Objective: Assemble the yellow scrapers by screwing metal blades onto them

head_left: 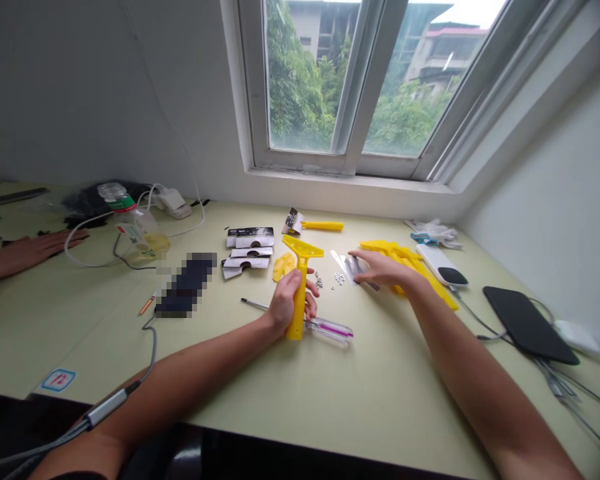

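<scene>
Left hand (283, 304): closed round the grip of a yellow scraper body (303, 293), wide head up, at mid-table. Part of the palm and some fingers are hidden behind the grip. Screwdriver (333, 331) passes behind this hand, mid-shaft covered; contact with the fingers cannot be told.

Right hand (379, 268): fingertips down on thin metal blades (351, 267). Cannot tell whether the digits pinch one or only rest there; the hand covers part of the stack and overlaps the yellow parts (420, 257) behind it. Blade count unclear. Small screws (319, 281) and nuts (339, 278) lie between the hands, too small to count.

A dark rectangular object (185, 287) is pixelated. Another person's hand (55, 245) lies at far left, arm cut off by the picture border.

Edges: front edge of table (340, 400) runs below both forearms; bare surface extends between them to that edge. Sleeved cartons (250, 245) limit room beyond the left hand; a white device (441, 265) stands near the right wrist.
</scene>
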The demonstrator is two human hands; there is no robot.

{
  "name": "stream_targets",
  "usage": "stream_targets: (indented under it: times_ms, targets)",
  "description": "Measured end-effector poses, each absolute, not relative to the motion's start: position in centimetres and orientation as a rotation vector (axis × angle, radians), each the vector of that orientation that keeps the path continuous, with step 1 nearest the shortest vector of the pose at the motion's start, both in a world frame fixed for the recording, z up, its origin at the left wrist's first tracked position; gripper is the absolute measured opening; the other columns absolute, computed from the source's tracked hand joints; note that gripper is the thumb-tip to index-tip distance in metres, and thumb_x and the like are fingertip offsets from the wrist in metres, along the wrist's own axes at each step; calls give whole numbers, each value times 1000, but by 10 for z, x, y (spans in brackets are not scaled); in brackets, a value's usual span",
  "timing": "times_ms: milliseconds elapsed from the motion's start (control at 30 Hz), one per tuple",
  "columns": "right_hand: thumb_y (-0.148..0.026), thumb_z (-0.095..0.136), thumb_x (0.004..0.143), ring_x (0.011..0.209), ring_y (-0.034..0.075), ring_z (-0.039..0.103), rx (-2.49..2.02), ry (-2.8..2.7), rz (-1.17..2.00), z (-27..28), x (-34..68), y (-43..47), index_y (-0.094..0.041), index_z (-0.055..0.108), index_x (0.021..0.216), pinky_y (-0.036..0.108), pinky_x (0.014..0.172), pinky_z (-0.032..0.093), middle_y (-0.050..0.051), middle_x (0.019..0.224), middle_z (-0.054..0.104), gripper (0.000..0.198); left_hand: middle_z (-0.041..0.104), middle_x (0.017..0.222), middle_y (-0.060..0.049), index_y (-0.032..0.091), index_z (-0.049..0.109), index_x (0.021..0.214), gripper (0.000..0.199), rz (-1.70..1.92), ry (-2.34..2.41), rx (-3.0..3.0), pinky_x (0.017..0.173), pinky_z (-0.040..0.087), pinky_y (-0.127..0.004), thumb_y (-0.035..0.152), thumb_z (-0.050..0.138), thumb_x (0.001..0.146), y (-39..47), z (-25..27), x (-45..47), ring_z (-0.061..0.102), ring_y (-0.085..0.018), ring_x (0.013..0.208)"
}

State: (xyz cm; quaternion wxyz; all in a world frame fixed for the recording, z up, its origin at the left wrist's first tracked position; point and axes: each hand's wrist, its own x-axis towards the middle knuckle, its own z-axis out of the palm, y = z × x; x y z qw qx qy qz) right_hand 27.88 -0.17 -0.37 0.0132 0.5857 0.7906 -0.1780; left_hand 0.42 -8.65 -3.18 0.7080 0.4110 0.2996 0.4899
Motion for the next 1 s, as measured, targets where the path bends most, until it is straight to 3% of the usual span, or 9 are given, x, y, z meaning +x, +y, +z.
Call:
stream_targets:
  times_ms: [133, 267, 367, 500, 633, 733, 900, 1000]
  targets:
    - [-45, 74, 67, 126, 36, 49, 1842, 2497, -552, -6, 277, 2, -22, 52, 138, 49, 106, 37, 15, 135, 54, 77, 59, 74, -1, 16, 46, 115, 42, 1071, 667, 928, 36, 40, -22, 50, 48, 89, -87, -33, 5, 57, -13, 42]
    - [-36, 78, 63, 110, 30, 57, 1953, 2637, -686, -7, 282, 3, -25, 58, 128, 45, 97, 45, 11, 117, 56, 68, 59, 74, -1, 16, 46, 116, 40, 1053, 651, 928, 36, 41, -23, 48, 45, 91, -87, -34, 5, 57, -13, 43]
    - [-29, 72, 69, 89, 20, 61, 2023, 2763, -1107, -2, 284, 2, -23, 56, 124, 39, 85, 51, 6, 105, 57, 58, 59, 74, -1, 16, 46, 116, 40, 1034, 630, 933, 37, 41, -23, 47, 45, 91, -86, -35, 3, 57, -13, 43]
    - [-29, 77, 69, 76, 15, 62, 1924, 2837, -1823, 20, 273, -8, -23, 48, 129, 35, 78, 53, -1, 84, 61, 67, 59, 75, -1, 15, 44, 116, 39, 995, 608, 945, 37, 42, -24, 46, 44, 92, -83, -35, 1, 57, -13, 43]
    - [-30, 84, 64, 74, 16, 64, 1806, 2959, -2066, 51, 250, -28, -25, 48, 124, 35, 76, 54, -2, 76, 66, 70, 60, 76, -2, 13, 47, 115, 39, 879, 531, 1031, 34, 37, -22, 46, 45, 93, -83, -35, 0, 54, -12, 39]
    - [-32, 84, 66, 76, 17, 67, 1717, 3065, -1939, 65, 232, -41, -24, 51, 119, 36, 77, 55, 0, 76, 68, 63, 61, 76, -3, 12, 48, 116, 42, 761, 489, 1067, 33, 36, -21, 47, 46, 92, -86, -34, 1, 54, -11, 38]
    - [-35, 77, 73, 77, 18, 65, 1695, 3292, -1189, 67, 213, -48, -23, 56, 116, 35, 77, 54, 2, 81, 67, 49, 62, 75, -3, 13, 49, 116, 43, 656, 457, 1092, 33, 38, -23, 49, 48, 92, -91, -32, 4, 53, -11, 36]
    - [-31, 73, 77, 74, 17, 64, 1650, 3322, -936, 65, 209, -49, -27, 46, 134, 34, 75, 54, 1, 83, 66, 63, 63, 75, -3, 13, 50, 116, 44, 634, 450, 1107, 34, 39, -23, 50, 49, 91, -92, -30, 4, 52, -10, 36]
